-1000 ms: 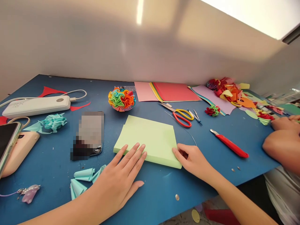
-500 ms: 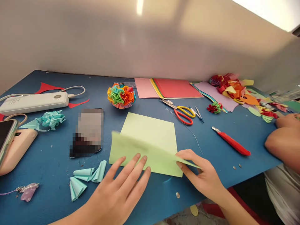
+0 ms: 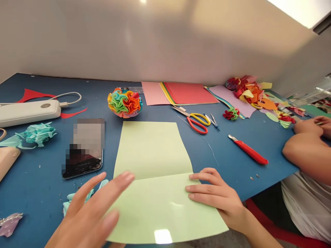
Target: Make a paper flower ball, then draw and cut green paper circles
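Note:
A light green sheet of paper (image 3: 152, 148) lies unfolded before me, with a crease running across its middle. Its near edge reaches past the table's front edge. My right hand (image 3: 219, 196) grips the sheet's right side, fingers on top and the thumb hidden beneath. Over the left edge hovers my left hand (image 3: 90, 210), fingers spread and partly blurred; whether it touches the paper I cannot tell. Behind that hand, light blue folded paper pieces (image 3: 68, 203) are partly covered.
Left of the sheet lies a phone (image 3: 85, 151). A colourful paper ball (image 3: 125, 103) stands behind it. Scissors (image 3: 193, 119) and a red utility knife (image 3: 249, 151) lie to the right, near coloured paper sheets (image 3: 188, 93). Another person's arm (image 3: 305, 151) rests at the right.
The folded-over half of the green sheet has been opened out flat toward me. My left hand has lifted and moved left; my right hand has flattened on the paper. The view has shifted slightly.

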`<control>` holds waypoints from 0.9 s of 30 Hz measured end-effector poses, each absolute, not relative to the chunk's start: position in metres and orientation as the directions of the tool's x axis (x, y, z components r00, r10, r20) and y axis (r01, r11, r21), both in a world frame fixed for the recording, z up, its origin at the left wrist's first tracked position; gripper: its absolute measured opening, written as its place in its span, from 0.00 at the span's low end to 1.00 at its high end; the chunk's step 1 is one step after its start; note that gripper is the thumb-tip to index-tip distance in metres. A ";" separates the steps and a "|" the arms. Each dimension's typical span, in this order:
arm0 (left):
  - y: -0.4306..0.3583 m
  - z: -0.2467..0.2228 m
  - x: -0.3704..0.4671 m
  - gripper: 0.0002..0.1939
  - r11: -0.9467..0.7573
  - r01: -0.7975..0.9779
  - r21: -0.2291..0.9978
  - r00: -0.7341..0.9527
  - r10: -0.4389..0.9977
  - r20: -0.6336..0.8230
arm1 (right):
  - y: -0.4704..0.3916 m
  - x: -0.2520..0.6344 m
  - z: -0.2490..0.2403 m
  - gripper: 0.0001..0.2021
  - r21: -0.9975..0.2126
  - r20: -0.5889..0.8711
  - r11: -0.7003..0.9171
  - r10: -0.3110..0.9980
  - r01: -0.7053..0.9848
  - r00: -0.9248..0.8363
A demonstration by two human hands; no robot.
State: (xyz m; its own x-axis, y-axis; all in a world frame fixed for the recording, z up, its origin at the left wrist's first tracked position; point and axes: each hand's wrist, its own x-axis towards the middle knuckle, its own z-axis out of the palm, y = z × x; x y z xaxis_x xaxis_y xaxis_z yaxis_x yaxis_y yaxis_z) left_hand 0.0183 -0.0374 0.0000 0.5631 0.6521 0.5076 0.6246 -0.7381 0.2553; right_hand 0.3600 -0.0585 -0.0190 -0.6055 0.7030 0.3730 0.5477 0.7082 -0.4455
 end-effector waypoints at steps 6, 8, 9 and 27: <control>-0.021 -0.010 0.013 0.28 -0.871 0.463 0.165 0.814 0.492 0.310 | -0.065 0.368 -0.019 0.23 -0.379 0.123 0.620 0.770 0.687 -0.626; -0.021 -0.012 0.012 0.24 -0.873 0.460 0.161 0.813 0.487 0.318 | -0.065 0.370 -0.018 0.22 -0.419 0.106 0.607 0.772 0.675 -0.627; -0.022 -0.013 0.012 0.21 -0.867 0.468 0.168 0.802 0.497 0.330 | -0.065 0.369 -0.018 0.20 -0.452 0.112 0.593 0.779 0.667 -0.617; -0.016 -0.006 0.049 0.25 -0.867 0.498 -0.018 0.810 0.458 0.366 | -0.022 0.330 0.005 0.18 -0.599 -0.133 0.008 0.985 0.801 -0.108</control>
State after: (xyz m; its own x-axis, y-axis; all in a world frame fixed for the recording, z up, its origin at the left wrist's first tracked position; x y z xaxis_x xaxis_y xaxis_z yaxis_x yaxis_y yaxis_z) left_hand 0.0494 -0.0155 -0.0061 0.8099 0.4582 0.3662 0.4983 -0.8668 -0.0176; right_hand 0.3301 -0.0218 0.0053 -0.1085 0.9852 -0.1327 0.8011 0.0076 -0.5985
